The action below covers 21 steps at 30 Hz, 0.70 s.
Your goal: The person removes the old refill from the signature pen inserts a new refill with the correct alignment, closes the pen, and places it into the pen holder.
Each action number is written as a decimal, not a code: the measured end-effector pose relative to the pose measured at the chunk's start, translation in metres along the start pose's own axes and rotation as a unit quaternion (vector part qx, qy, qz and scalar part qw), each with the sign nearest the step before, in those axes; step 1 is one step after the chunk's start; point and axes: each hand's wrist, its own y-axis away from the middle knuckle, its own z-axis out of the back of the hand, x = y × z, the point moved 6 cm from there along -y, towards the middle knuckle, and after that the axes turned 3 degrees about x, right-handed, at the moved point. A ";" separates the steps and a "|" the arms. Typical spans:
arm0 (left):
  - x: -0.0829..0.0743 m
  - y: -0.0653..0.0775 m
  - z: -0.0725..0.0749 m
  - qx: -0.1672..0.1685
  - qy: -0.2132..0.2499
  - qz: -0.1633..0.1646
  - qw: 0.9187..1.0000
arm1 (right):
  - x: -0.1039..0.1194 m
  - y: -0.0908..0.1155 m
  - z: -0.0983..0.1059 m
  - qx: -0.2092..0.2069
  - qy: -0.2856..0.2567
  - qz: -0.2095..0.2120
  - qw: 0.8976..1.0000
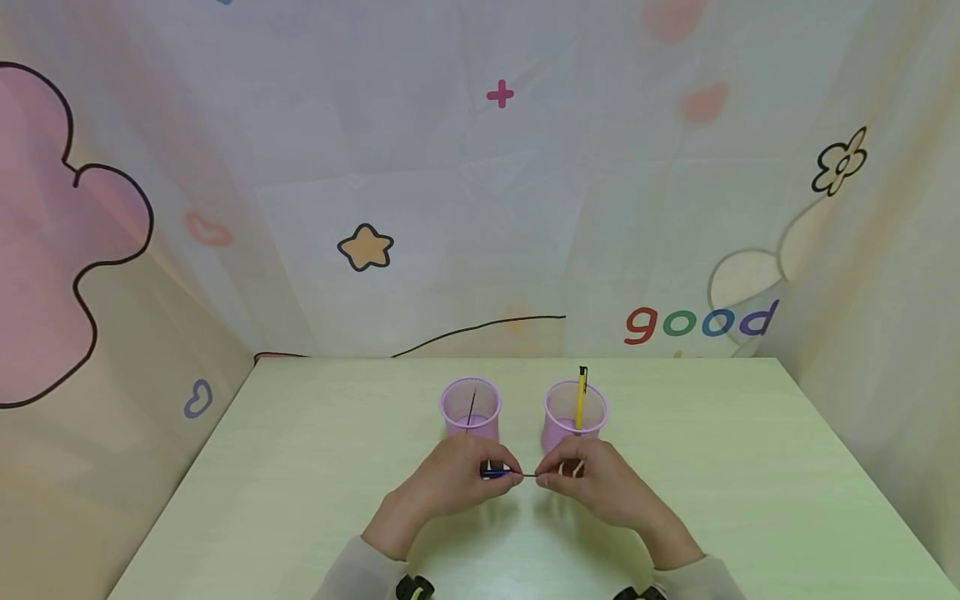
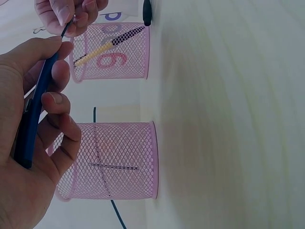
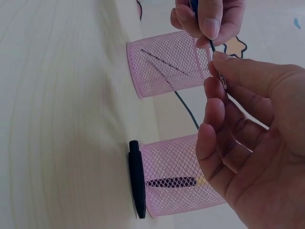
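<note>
My left hand (image 1: 468,475) holds the blue pen barrel (image 2: 35,114), which lies along the fingers in the left wrist view. A thin dark refill (image 3: 212,46) sticks out of the barrel's end. My right hand (image 1: 592,479) pinches this refill between thumb and fingertips, and a silvery tip (image 3: 223,82) shows past the thumb in the right wrist view. Both hands are just in front of two pink mesh cups, fingertips close together. Inside the left cup (image 1: 471,383) stands a thin dark stick (image 1: 472,406); the right cup (image 1: 547,408) holds a yellow and black pen (image 1: 581,404).
A black pen part (image 3: 137,179) lies on the table by the base of the right cup, behind my right hand in the head view. The pale table (image 1: 322,450) ends at a printed curtain (image 1: 450,208), which also hangs at both sides.
</note>
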 end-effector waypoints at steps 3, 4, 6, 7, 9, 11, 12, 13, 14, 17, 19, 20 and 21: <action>0.000 0.000 0.000 0.001 -0.002 -0.001 1.000 | -0.001 0.000 0.000 0.001 0.002 0.000 1.000; 0.000 0.000 0.000 0.001 -0.003 -0.001 1.000 | -0.001 -0.001 0.000 0.001 0.003 0.001 1.000; 0.000 0.000 0.000 0.002 -0.005 -0.001 1.000 | -0.001 -0.001 -0.001 0.000 0.004 0.001 1.000; 0.000 0.000 0.000 0.002 -0.006 -0.001 1.000 | -0.001 -0.001 -0.001 0.000 0.005 0.002 1.000; 0.000 0.000 0.000 0.003 -0.006 0.000 1.000 | -0.001 -0.001 -0.001 -0.001 0.006 0.003 1.000; 0.000 0.001 0.000 0.003 -0.005 0.001 1.000 | -0.002 -0.001 -0.001 0.000 0.006 0.001 1.000; 0.000 0.001 0.000 0.003 -0.004 0.001 1.000 | -0.002 -0.001 -0.001 0.000 0.006 0.000 1.000; 0.001 0.001 0.000 0.003 -0.004 0.002 1.000 | -0.002 -0.001 -0.001 0.000 0.005 -0.001 1.000; 0.001 0.001 0.000 0.003 -0.003 0.002 1.000 | -0.002 -0.002 -0.001 0.000 0.005 -0.002 1.000; 0.001 0.001 0.000 0.003 -0.002 0.004 1.000 | -0.001 -0.002 -0.001 0.000 0.006 -0.002 1.000; 0.002 0.002 0.000 0.004 -0.001 0.006 1.000 | -0.001 -0.002 -0.001 -0.001 0.007 0.000 1.000; 0.002 0.002 0.000 0.005 -0.001 0.007 1.000 | -0.001 -0.002 -0.001 -0.002 0.008 0.000 1.000; 0.002 0.002 -0.001 0.005 -0.001 0.008 1.000 | -0.001 -0.002 0.000 -0.002 0.009 0.001 1.000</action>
